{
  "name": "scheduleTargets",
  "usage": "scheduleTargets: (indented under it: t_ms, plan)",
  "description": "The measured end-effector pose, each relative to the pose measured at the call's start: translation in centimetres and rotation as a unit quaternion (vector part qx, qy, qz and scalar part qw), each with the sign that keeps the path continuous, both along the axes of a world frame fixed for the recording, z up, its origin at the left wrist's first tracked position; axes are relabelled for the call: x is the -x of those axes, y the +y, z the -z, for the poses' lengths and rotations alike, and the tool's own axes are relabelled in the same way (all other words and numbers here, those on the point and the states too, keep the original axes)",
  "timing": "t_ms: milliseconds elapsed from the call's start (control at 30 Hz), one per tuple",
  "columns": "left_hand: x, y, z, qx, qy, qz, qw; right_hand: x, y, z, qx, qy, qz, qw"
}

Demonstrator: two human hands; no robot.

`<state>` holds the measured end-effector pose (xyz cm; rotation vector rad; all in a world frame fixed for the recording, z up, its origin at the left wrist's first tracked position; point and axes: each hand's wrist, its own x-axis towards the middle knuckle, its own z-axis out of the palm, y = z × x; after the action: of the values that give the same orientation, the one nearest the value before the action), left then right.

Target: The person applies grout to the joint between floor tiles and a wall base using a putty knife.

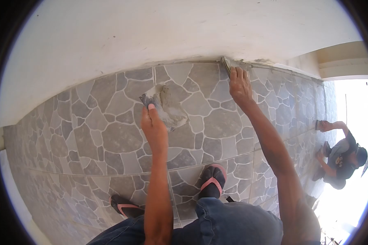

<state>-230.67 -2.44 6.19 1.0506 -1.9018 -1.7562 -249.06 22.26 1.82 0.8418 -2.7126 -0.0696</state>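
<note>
My left hand [154, 122] grips the near edge of a flat board [173, 116], thumb on top, with grey wet mortar [167, 98] spread over it. The board is above the stone-patterned floor tiles [122, 136]. Up and to the right, my right hand [240, 85] has its fingers wrapped over a thin flat tool [226, 64], which touches the joint where the floor meets the white wall [184, 28]. Grey paste shows beside the tool along that joint.
At the far right a person in a dark cap [347, 159] crouches on the tiles, one hand out near the floor. My feet in pink-strapped sandals [214, 179] rest on the floor below my hands. A wall ledge [343, 61] stands at the upper right.
</note>
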Motion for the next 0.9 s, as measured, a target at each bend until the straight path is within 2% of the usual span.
scheduleTargets:
  t_ms: [133, 233, 333, 433, 467, 667, 767, 867, 900]
  plan:
    - [-0.2, -0.1, 0.2, -0.01, -0.009, 0.007, 1.0, 1.3, -1.1, 2.6, -0.083, 0.015, 0.02, 0.996]
    - [0.1, -0.1, 0.5, -0.022, 0.005, 0.001, 1.0, 1.9, -0.8, 1.6, -0.122, -0.037, -0.017, 0.992]
    - [0.8, 0.4, 0.3, -0.022, 0.019, 0.006, 1.0, 4.3, -0.4, -2.4, -0.193, -0.215, -0.059, 0.956]
    - [1.5, 0.2, -1.0, -0.003, 0.047, 0.003, 0.999, 6.0, -0.4, -7.3, -0.237, -0.339, -0.057, 0.909]
    - [1.4, 0.3, -1.5, 0.0, 0.052, 0.002, 0.999, 5.7, -0.1, -8.0, -0.173, -0.379, -0.027, 0.909]
    - [-0.5, -0.5, -2.0, -0.04, 0.038, -0.008, 0.998, 3.7, 4.3, -3.0, -0.063, -0.131, 0.063, 0.987]
    - [-1.1, -0.6, -1.2, -0.038, 0.016, -0.016, 0.999, 3.3, 4.1, -0.5, -0.07, -0.079, 0.064, 0.992]
    - [-0.8, -0.3, -0.4, -0.043, 0.036, -0.016, 0.998, 3.6, 3.9, 1.8, -0.136, -0.044, 0.042, 0.989]
    - [-0.5, -0.2, -0.3, -0.042, 0.045, -0.017, 0.998, 4.0, 4.3, 1.6, -0.153, -0.073, 0.017, 0.985]
